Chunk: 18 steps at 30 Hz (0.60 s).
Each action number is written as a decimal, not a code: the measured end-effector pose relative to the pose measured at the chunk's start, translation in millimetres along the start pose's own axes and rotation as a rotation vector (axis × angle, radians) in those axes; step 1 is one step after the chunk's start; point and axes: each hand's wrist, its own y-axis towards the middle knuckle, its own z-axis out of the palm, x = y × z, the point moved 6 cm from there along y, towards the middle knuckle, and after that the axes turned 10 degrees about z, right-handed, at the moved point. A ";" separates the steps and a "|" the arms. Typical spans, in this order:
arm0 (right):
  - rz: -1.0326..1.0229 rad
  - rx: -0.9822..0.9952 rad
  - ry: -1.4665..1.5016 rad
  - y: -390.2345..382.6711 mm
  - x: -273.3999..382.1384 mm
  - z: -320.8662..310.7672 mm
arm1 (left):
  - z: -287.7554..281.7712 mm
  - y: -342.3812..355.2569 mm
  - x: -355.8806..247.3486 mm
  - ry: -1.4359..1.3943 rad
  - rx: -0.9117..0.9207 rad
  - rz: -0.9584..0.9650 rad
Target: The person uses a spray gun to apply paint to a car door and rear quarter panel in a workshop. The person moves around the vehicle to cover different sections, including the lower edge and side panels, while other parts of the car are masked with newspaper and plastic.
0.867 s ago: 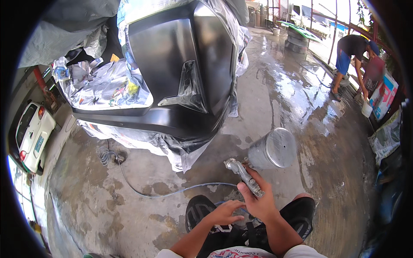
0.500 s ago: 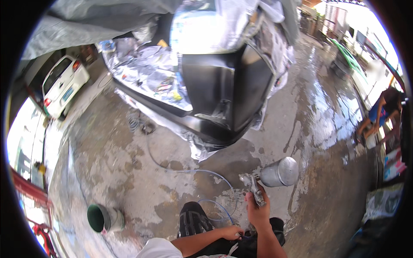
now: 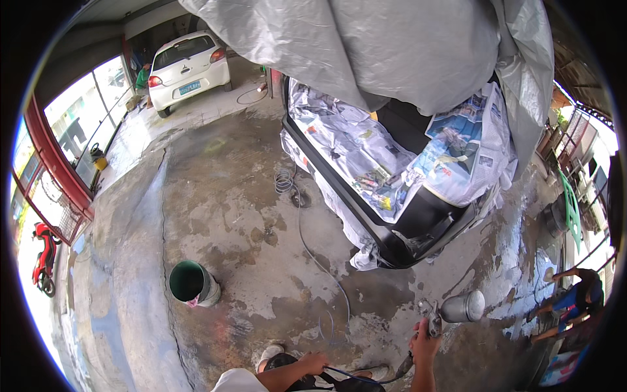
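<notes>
My right hand [image 3: 423, 343] is closed round the handle of a metal spray gun [image 3: 432, 321], whose silver cup [image 3: 465, 306] sticks out to the right. From the gun's handle a thin blue air hose [image 3: 349, 374] runs left across my lap. My left hand [image 3: 314, 362] is closed on this hose. Beyond the spray gun stands a vehicle with a black body panel [image 3: 428, 219]. Newspaper [image 3: 356, 140] masks its inner side, and a grey cover [image 3: 392, 46] drapes over the top.
A grey bucket with a green inside [image 3: 208, 291] stands left on the wet-patched concrete. The hose trails forward to a coil [image 3: 285, 182]. A white car [image 3: 189, 72] is parked far left, a red motorcycle [image 3: 46, 261] outside. Another person [image 3: 580, 297] bends at right.
The view has swung left, so the vehicle and bucket appear farther right. My hands are farther apart, with a stretch of hose between them. Both keep their hold.
</notes>
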 end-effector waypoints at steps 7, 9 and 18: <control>0.145 -0.308 0.195 -139.5 2.0 67.4 | -19.9 -174.8 121.0 -0.033 -0.181 0.185; 0.164 -0.293 0.149 -170.3 -1.5 83.8 | -12.0 -221.6 145.8 -0.067 -0.117 0.238; 0.143 -0.217 0.123 -270.7 -26.3 16.5 | 39.5 -354.3 112.9 -0.217 -0.013 0.187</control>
